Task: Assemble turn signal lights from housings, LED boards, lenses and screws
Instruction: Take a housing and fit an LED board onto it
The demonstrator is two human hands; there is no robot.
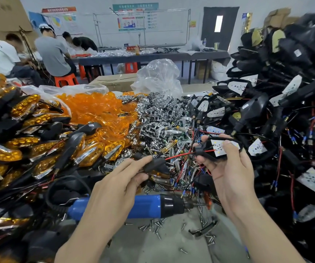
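Observation:
My right hand (228,168) grips a black housing with a white LED board (218,148) facing up, thumb pressed on the board. My left hand (118,179) pinches that unit's black stem (154,164); a red wire (181,155) runs between stem and housing. Loose screws (153,227) lie scattered on the grey table near me. A heap of orange lenses (96,109) sits at the back left, and a pile of chrome reflectors (158,118) at the centre.
A blue electric screwdriver (145,205) lies across the table under my left wrist. Finished amber lights (25,147) pile up on the left; black housings with boards and wires (285,103) tower on the right. People sit at tables (153,56) behind.

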